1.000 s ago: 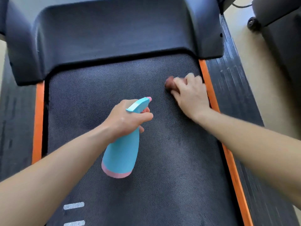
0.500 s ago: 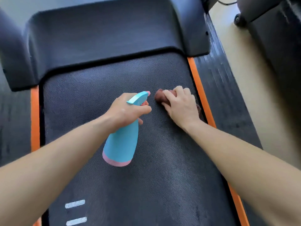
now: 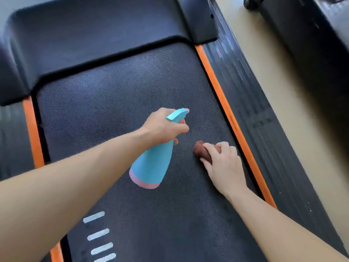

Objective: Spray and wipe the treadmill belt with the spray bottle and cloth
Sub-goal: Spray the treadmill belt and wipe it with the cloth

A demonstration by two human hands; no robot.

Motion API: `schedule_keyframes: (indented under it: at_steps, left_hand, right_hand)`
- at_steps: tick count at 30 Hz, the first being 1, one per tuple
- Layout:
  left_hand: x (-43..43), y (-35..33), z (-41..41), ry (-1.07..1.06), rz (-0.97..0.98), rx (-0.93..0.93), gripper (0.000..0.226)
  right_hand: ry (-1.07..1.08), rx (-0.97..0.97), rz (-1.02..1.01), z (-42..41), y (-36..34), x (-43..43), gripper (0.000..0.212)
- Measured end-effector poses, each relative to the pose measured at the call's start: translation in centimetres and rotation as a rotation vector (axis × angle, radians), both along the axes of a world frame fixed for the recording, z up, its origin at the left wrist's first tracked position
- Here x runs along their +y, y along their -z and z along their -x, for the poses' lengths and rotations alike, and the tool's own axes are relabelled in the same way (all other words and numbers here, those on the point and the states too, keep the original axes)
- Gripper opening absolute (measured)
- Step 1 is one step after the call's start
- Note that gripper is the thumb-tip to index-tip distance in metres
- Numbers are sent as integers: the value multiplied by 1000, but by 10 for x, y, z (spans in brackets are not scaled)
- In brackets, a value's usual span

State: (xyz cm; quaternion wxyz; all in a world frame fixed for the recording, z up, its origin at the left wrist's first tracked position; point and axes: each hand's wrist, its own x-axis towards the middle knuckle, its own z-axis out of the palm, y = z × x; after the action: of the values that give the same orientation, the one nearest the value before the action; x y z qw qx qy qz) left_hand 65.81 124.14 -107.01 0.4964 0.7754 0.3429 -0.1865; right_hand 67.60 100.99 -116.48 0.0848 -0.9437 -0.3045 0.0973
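Dark woven treadmill belt [image 3: 113,110] fills the view beneath me, edged by orange side strips [image 3: 228,110] and running far up to the black motor cover [image 3: 94,35]. My left hand [image 3: 162,127] curls around the neck of the light blue, pink-based plastic spray bottle [image 3: 153,167], holding it tilted above the belt's middle (nozzle pointing far and right). My right hand [image 3: 224,163] presses the bunched reddish-brown cloth [image 3: 201,151] onto the belt near the right strip, fingers curled over it.

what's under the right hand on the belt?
A bunched brown cloth pokes out from beneath the right hand, lying on the treadmill belt. How much cloth sits under the palm is covered, as is the belt beneath it.
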Motion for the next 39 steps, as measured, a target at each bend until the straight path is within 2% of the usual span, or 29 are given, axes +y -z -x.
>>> schedule_keyframes:
  at_steps: [7,14,21,27,31,33,39]
  left_hand:
    - [-29,14,1,101,-83,-27,21]
    - [-44,23,10,32,-113,-32,19]
    - [-49,17,19,163,-317,41,22]
    - [-41,9,53,139,-248,28,19]
    - [-35,10,83,131,-286,100,23]
    - [-31,11,95,80,-280,101,26]
    - [-20,6,104,-35,-141,35,18]
  right_hand:
    - [96,-153,-130,34,29,-19,48]
    - [68,-242,-197,30,48,-20,39]
    - [74,-195,-217,31,42,-22,46]
    - [8,-201,-216,45,39,-38,43]
    - [-7,-180,-227,50,37,-40,39]
    - [15,-157,-242,48,35,-37,46]
    - [-42,-195,-261,-7,30,12,45]
